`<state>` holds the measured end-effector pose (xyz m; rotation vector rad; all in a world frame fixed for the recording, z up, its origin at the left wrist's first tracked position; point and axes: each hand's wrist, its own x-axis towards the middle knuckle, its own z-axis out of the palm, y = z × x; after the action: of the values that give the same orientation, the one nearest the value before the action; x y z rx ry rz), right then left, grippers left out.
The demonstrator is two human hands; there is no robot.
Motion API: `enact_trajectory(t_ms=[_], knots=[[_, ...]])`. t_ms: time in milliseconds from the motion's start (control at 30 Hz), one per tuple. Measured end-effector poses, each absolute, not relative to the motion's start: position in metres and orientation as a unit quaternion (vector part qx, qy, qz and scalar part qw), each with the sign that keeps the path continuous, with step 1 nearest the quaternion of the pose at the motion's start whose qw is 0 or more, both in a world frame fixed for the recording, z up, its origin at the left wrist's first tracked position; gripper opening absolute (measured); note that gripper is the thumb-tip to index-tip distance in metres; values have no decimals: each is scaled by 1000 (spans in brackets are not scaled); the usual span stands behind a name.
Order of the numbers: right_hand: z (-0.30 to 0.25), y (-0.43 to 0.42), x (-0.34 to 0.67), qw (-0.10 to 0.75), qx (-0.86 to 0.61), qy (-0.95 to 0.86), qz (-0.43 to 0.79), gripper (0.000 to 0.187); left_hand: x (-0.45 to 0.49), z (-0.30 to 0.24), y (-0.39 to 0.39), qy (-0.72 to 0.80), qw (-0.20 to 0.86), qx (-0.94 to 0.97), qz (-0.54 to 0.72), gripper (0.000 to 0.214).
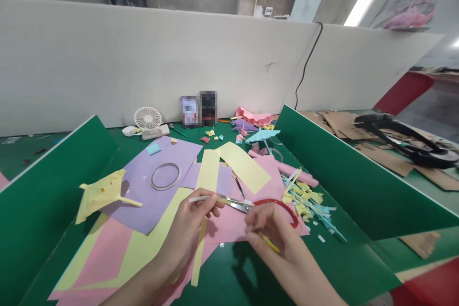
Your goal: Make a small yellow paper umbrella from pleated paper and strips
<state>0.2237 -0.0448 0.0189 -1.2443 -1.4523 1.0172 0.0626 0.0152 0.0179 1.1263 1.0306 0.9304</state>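
Between finger and thumb, my left hand [199, 213] pinches a thin stick-like piece, apparently rolled paper, with a white end [198, 198] on the left and a yellowish part toward the right. My right hand [270, 229] is curled around red-handled scissors [282, 204]; a yellow edge shows under its fingers, and part of the handle is hidden. The scissor blades point left and reach the stick near my left fingertips. Below lie pink paper [229, 227] and a narrow yellow strip [198, 258]. Two yellow paper strips [247, 167] rest farther back.
A purple sheet [143, 210] bears a grey tape ring [165, 176]. A yellow paper umbrella [102, 194] lies left, a blue one [263, 136] back right. Paper scraps [311, 203] pile right. A fan [147, 119] and two phones [189, 111] stand behind. Green partitions [351, 177] flank the table.
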Motion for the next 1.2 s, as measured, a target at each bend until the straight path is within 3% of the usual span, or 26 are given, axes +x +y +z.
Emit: enact_trajectory(t_ms=[100,167,367,633,867,1200], knots=[[22,-25,213,554,-481,-520,437,25,65,18,13,457,631,473,411,21],[21,-16,205,560,-473,-509,450,31,67,18,11,453,639,464,413,23],[16,1,203,563,-462,-507,460,25,66,24,11,464,647,459,393,24],[26,14,213,508,-450,-545,492,20,57,26,27,444,624,539,349,12],[25,19,223,603,-445,-493,443,25,53,30,30,474,603,534,355,24],[34,9,210,504,-409,-539,536,29,52,36,28,510,530,564,375,19]])
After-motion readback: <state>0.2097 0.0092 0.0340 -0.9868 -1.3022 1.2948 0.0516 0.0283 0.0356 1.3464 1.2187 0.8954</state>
